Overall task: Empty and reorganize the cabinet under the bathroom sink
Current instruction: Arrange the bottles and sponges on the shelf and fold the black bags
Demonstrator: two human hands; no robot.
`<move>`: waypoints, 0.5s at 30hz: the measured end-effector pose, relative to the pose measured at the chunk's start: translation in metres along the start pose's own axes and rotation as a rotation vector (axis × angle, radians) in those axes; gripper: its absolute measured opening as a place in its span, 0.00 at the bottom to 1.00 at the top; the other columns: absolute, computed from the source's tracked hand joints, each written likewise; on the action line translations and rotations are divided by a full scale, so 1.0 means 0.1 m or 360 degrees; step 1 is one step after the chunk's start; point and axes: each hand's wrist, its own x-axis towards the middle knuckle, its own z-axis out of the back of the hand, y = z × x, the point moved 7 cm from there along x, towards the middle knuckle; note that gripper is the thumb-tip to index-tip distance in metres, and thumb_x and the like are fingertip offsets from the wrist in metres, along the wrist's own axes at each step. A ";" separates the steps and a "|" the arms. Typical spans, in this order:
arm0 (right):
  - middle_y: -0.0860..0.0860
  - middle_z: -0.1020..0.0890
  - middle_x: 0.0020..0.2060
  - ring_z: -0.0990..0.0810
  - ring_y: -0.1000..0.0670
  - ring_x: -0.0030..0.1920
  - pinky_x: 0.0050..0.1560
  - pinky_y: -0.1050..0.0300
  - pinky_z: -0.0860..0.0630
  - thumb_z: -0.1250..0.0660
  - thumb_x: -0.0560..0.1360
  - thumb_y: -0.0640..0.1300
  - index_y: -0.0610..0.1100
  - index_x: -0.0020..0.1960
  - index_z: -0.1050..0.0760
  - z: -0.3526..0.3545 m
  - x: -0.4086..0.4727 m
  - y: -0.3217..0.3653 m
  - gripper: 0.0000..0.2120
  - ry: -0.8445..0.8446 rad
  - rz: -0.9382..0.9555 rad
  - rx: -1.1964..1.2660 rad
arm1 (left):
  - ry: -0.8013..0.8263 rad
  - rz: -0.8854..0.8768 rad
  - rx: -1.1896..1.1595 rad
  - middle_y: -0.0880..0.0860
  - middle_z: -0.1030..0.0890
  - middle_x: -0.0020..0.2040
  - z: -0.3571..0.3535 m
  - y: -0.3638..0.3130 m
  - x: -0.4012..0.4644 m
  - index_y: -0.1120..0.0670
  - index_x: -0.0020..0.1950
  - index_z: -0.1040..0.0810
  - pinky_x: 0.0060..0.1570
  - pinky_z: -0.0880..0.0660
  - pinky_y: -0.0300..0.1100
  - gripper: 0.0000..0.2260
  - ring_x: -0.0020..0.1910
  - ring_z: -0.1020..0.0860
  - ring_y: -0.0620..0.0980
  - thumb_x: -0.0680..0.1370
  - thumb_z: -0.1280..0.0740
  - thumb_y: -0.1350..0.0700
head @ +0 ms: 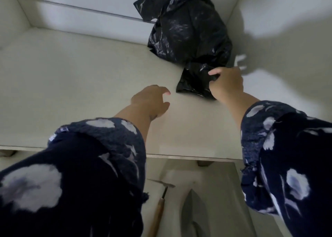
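Right hand (pixel 226 84) pinches near corner of black plastic bag (pixel 188 33), fingers curled into film; left hand (pixel 152 101) hovers just left of grip, fingers loosely spread, holding nothing

Head view, risks: thin film likely to stretch or tear if pulled by corner alone; contents unknown, could spill out; bulk of bag sits beyond grip in back right corner of cabinet floor (pixel 80 85), may drag against side wall

Room: wide bare floor left of grip; front edge of cabinet behind grip, toward person; below it hammer (pixel 159 206) and grey iron-like object (pixel 194 211) lie in landing zone
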 end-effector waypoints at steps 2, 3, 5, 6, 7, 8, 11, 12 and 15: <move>0.43 0.34 0.64 0.29 0.39 0.61 0.56 0.54 0.29 0.37 0.74 0.34 0.48 0.59 0.26 0.09 0.13 -0.03 0.16 -0.0232 0.0014 0.0060 | -0.0026 -0.0026 0.0012 0.48 0.32 0.70 -0.04 -0.10 0.14 0.42 0.71 0.33 0.63 0.32 0.48 0.19 0.70 0.34 0.50 0.79 0.39 0.48; 0.43 0.34 0.63 0.29 0.40 0.59 0.54 0.54 0.29 0.36 0.73 0.33 0.47 0.59 0.28 0.14 0.18 -0.03 0.17 -0.0341 0.0017 0.0109 | -0.0049 -0.0037 0.0000 0.47 0.32 0.70 -0.05 -0.15 0.20 0.42 0.71 0.34 0.63 0.32 0.48 0.20 0.70 0.34 0.50 0.79 0.39 0.48; 0.45 0.33 0.62 0.27 0.43 0.55 0.53 0.54 0.29 0.35 0.72 0.32 0.47 0.61 0.33 0.19 0.26 -0.03 0.21 -0.0478 0.0034 0.0239 | -0.0125 -0.0063 -0.0073 0.48 0.31 0.69 -0.05 -0.22 0.30 0.43 0.71 0.33 0.62 0.32 0.47 0.20 0.70 0.34 0.50 0.79 0.39 0.48; 0.46 0.32 0.62 0.27 0.45 0.54 0.53 0.55 0.30 0.36 0.72 0.31 0.48 0.63 0.35 0.19 0.30 -0.03 0.24 -0.0487 0.0054 0.0311 | -0.0175 -0.0081 -0.0115 0.48 0.30 0.69 -0.04 -0.27 0.36 0.43 0.71 0.33 0.62 0.32 0.46 0.20 0.69 0.34 0.50 0.79 0.38 0.48; 0.47 0.30 0.62 0.26 0.47 0.55 0.54 0.57 0.30 0.36 0.72 0.31 0.50 0.65 0.36 0.18 0.35 -0.02 0.26 -0.0478 0.0070 0.0383 | -0.0214 -0.0101 -0.0154 0.48 0.30 0.68 -0.03 -0.32 0.40 0.44 0.71 0.32 0.62 0.32 0.46 0.20 0.69 0.33 0.50 0.79 0.38 0.48; 0.49 0.28 0.62 0.26 0.48 0.56 0.55 0.59 0.32 0.38 0.72 0.30 0.52 0.67 0.36 0.17 0.39 -0.02 0.29 -0.0469 0.0075 0.0445 | -0.0245 -0.0120 -0.0185 0.48 0.30 0.68 -0.01 -0.37 0.44 0.45 0.71 0.32 0.61 0.32 0.45 0.20 0.68 0.32 0.50 0.79 0.37 0.49; 0.50 0.23 0.62 0.25 0.49 0.61 0.59 0.63 0.31 0.43 0.74 0.29 0.55 0.70 0.32 0.16 0.47 -0.04 0.30 -0.0405 0.0084 0.0485 | -0.0426 -0.0232 -0.0283 0.48 0.34 0.71 0.14 -0.57 0.54 0.46 0.73 0.35 0.63 0.32 0.46 0.25 0.68 0.32 0.51 0.77 0.33 0.51; 0.49 0.22 0.62 0.25 0.49 0.62 0.62 0.62 0.30 0.44 0.74 0.29 0.54 0.69 0.30 0.14 0.47 -0.03 0.30 -0.0355 0.0110 0.0454 | -0.0512 -0.0290 -0.0311 0.47 0.36 0.73 0.22 -0.64 0.57 0.46 0.74 0.37 0.64 0.32 0.47 0.28 0.69 0.32 0.51 0.76 0.32 0.52; 0.48 0.20 0.60 0.23 0.47 0.62 0.66 0.58 0.29 0.44 0.71 0.27 0.51 0.63 0.23 0.05 0.36 0.02 0.29 -0.0202 0.0291 0.0418 | -0.0645 -0.0424 -0.0222 0.46 0.46 0.77 0.44 -0.83 0.64 0.43 0.76 0.45 0.67 0.32 0.52 0.37 0.73 0.39 0.53 0.73 0.28 0.55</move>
